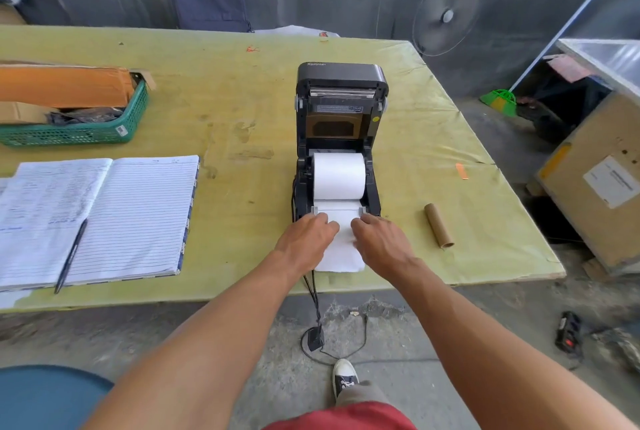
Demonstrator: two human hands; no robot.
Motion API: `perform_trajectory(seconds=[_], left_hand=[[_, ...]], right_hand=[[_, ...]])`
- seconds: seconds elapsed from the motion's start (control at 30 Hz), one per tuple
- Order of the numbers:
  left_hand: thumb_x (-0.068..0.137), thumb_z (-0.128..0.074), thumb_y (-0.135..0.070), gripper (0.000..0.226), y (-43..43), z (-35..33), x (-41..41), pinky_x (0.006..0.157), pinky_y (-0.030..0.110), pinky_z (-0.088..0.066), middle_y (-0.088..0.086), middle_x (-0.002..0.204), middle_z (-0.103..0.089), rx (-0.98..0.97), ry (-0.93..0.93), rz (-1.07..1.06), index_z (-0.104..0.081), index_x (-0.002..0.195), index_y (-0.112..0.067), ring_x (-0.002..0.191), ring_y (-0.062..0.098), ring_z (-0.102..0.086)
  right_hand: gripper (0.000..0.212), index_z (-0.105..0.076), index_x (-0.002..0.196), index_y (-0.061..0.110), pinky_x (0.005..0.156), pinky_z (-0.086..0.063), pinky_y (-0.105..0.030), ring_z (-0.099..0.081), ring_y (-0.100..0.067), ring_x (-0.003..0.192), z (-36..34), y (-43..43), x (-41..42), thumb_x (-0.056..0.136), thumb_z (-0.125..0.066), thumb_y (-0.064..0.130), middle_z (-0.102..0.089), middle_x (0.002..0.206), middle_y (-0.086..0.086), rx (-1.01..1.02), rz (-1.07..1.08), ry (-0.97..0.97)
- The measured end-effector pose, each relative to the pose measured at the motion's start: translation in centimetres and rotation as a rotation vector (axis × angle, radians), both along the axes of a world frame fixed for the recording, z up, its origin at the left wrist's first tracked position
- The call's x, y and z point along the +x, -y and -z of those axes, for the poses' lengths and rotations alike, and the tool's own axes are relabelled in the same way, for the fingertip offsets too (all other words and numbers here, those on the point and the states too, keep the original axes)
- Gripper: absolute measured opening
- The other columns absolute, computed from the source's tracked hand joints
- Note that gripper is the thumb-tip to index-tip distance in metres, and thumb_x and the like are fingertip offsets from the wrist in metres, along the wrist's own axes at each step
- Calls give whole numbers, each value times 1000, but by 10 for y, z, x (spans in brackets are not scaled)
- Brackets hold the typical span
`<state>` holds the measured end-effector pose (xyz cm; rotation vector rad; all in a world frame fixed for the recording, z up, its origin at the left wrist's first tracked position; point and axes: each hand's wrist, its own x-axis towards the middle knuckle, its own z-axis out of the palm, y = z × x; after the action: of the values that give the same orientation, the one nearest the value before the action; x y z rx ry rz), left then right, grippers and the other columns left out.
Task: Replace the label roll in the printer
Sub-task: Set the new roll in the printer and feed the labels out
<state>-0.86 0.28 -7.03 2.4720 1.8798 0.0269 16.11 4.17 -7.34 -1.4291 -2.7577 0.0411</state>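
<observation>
Both hands flatten the paper leader at the front of the open printer point(341, 138): left hand point(304, 239), then right hand point(381, 242), fingers spread. New label roll point(339, 175) sits seated in the bay. Keep the leader centred between the guides before closing the lid. Empty core point(439, 226) lies on the worktop point(225, 111).

Bare forearms, red shorts point(343, 417), and a dark canvas sneaker point(343, 379) with white toe.
</observation>
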Motion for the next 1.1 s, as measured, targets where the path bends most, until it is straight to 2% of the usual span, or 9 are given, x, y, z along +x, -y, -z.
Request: perform_trajectory(seconds=[0.23, 0.33, 0.5, 0.63, 0.7, 0.8, 0.9, 1.0, 1.1], left_hand=[[80, -72, -43, 31, -37, -19, -10, 62, 35, -49, -3, 75, -59, -289, 248, -42, -56, 70, -19, 69, 18, -57], [86, -61, -48, 43, -53, -36, -20, 49, 26, -38, -7, 52, -50, -90, 378, -71, -47, 54, -23, 48, 11, -45], [95, -54, -35, 51, -94, -85, -34, 43, 21, -24, -9, 42, -34, 411, 521, -211, -36, 49, -22, 39, 9, -31], [95, -47, -38, 37, -133, -128, -39, 50, 28, -32, -5, 61, -47, 669, 577, -470, -48, 65, -17, 56, 15, -44], [95, -46, -43, 31, -150, -140, -38, 68, 28, -39, 1, 94, -59, 632, 613, -614, -60, 98, -15, 85, 20, -56], [94, -41, -55, 62, -166, -148, -34, 81, 33, -37, 11, 133, -54, 350, 702, -780, -48, 134, -8, 113, 28, -53], [93, -34, -63, 74, -169, -144, -26, 78, 33, -34, 11, 133, -53, 117, 810, -793, -42, 139, -5, 103, 27, -51], [92, -37, -63, 72, -164, -142, -21, 73, 33, -36, 5, 115, -56, 164, 829, -834, -48, 132, -6, 91, 24, -50], [90, -40, -62, 55, -154, -140, -16, 59, 32, -36, 2, 95, -58, 218, 816, -904, -57, 97, -10, 70, 20, -52]], right_hand=[[25, -70, 85, 14, 63, -54, -29, -69, -18, 73, -29, -55, -1, 71, -86, 28, -73, 89, -2, -613, 36, -72], [23, -73, 88, 16, 69, -60, -28, -71, -17, 73, -60, -86, 6, 78, -82, 34, -76, 84, -2, -886, 94, -82], [31, -68, 83, 1, 55, -50, -27, -57, -17, 57, -113, -136, 10, 92, -65, 31, -62, 67, -6, -572, 284, -405], [29, -66, 88, 6, 73, -51, -38, -57, -27, 75, -148, -171, 10, 94, -60, 33, -67, 83, -14, -198, 478, -857], [40, -62, 117, 7, 89, -50, -41, -61, -29, 97, -159, -181, 4, 96, -55, 40, -68, 115, -15, -187, 505, -887], [64, -41, 144, 4, 105, -41, -43, -49, -34, 129, -160, -186, -5, 99, -45, 49, -51, 144, -16, -344, 409, -765], [59, -53, 128, -1, 81, -45, -38, -58, -30, 100, -151, -181, -13, 101, -40, 50, -61, 108, -14, -465, 323, -742], [52, -57, 113, 2, 68, -39, -33, -56, -26, 84, -145, -172, -16, 102, -38, 49, -59, 93, -9, -446, 339, -776], [54, -57, 95, 3, 62, -39, -33, -53, -26, 73, -145, -162, -14, 101, -37, 52, -56, 78, -7, -433, 381, -776]])
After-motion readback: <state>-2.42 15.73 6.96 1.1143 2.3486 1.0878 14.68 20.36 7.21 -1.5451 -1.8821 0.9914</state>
